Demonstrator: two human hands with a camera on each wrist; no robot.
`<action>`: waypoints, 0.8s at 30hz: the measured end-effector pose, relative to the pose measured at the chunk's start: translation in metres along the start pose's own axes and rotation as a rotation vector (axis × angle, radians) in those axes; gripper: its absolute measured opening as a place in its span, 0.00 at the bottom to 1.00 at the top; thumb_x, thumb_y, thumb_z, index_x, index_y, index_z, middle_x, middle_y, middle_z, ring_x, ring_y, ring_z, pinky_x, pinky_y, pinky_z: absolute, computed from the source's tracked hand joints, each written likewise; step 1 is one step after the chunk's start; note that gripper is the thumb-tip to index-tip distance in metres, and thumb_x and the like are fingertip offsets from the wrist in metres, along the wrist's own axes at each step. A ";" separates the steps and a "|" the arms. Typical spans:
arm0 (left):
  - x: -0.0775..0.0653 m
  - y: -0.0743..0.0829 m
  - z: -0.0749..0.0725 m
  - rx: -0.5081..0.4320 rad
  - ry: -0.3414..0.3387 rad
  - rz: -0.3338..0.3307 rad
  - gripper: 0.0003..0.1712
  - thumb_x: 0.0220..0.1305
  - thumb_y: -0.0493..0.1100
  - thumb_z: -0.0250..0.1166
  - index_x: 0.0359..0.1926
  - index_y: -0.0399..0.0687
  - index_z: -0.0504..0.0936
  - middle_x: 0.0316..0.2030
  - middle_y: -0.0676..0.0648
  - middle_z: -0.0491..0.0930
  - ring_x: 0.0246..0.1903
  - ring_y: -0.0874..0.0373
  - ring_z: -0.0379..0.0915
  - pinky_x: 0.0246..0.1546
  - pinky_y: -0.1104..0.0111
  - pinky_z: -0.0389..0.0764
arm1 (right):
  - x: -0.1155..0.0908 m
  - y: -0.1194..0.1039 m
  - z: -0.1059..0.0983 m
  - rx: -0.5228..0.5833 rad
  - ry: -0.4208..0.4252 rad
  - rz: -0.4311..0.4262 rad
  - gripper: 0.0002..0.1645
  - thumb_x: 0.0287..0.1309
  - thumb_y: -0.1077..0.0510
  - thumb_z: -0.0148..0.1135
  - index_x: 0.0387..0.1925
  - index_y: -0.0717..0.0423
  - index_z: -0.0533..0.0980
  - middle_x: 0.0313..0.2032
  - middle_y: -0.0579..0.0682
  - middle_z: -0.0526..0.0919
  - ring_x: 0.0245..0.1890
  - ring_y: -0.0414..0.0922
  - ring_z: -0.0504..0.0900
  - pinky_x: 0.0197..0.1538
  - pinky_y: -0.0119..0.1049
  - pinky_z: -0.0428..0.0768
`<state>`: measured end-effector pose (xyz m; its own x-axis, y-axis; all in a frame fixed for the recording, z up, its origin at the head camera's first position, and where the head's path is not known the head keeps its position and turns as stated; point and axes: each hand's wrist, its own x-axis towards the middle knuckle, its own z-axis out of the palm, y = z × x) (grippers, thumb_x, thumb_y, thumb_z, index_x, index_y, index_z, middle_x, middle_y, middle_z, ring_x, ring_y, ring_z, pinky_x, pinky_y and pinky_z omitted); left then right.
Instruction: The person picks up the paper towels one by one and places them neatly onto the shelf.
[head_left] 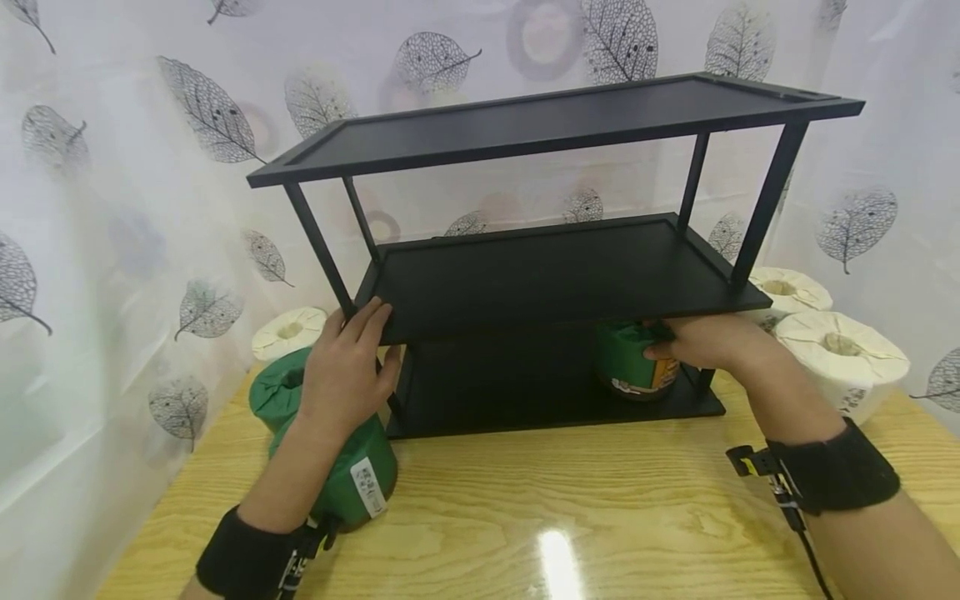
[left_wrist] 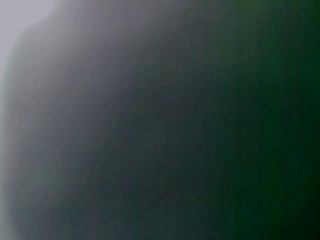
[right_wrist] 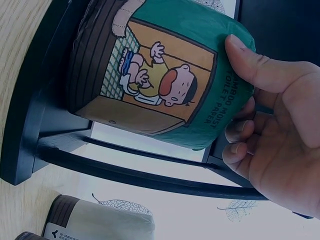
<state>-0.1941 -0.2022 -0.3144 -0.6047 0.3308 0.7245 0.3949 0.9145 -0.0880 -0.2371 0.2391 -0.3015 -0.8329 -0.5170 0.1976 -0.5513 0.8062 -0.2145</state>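
A black tiered rack (head_left: 517,271) stands on the table. My right hand (head_left: 708,343) reaches under its middle shelf and grips a green-wrapped toilet paper roll (head_left: 626,360) by its top, at the right end of the bottom shelf. In the right wrist view, the thumb and fingers of that hand (right_wrist: 285,110) pinch the wrapper of the roll (right_wrist: 205,45), which bears a cartoon and printed words. My left hand (head_left: 341,383) holds the rack's left front corner, fingers over the middle shelf's edge and thumb below. The left wrist view is dark and blurred.
Two green rolls, one in front (head_left: 352,475) and one behind (head_left: 277,387), stand left of the rack under my left forearm. A white roll (head_left: 273,335) is behind them. Two more white rolls (head_left: 862,371) stand to the right. A leaf-print curtain (head_left: 135,250) hangs behind the wooden table (head_left: 465,500).
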 end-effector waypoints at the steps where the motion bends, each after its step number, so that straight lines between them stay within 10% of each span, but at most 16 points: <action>1: 0.000 0.000 0.000 -0.001 0.000 -0.001 0.29 0.58 0.43 0.70 0.58 0.33 0.79 0.59 0.34 0.79 0.54 0.34 0.76 0.56 0.47 0.76 | 0.000 0.000 0.000 -0.002 0.002 -0.001 0.40 0.51 0.60 0.76 0.64 0.61 0.70 0.54 0.61 0.78 0.53 0.59 0.80 0.57 0.57 0.76; 24: -0.001 -0.002 0.001 -0.003 0.028 0.033 0.27 0.58 0.42 0.70 0.57 0.32 0.79 0.57 0.33 0.80 0.53 0.34 0.77 0.57 0.47 0.76 | 0.003 -0.003 0.005 -0.028 -0.008 0.029 0.44 0.55 0.55 0.74 0.70 0.60 0.64 0.59 0.63 0.74 0.58 0.61 0.77 0.60 0.59 0.73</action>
<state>-0.1949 -0.2043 -0.3154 -0.5715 0.3538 0.7404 0.4161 0.9026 -0.1101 -0.2380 0.2341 -0.3051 -0.8489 -0.4955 0.1840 -0.5255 0.8286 -0.1930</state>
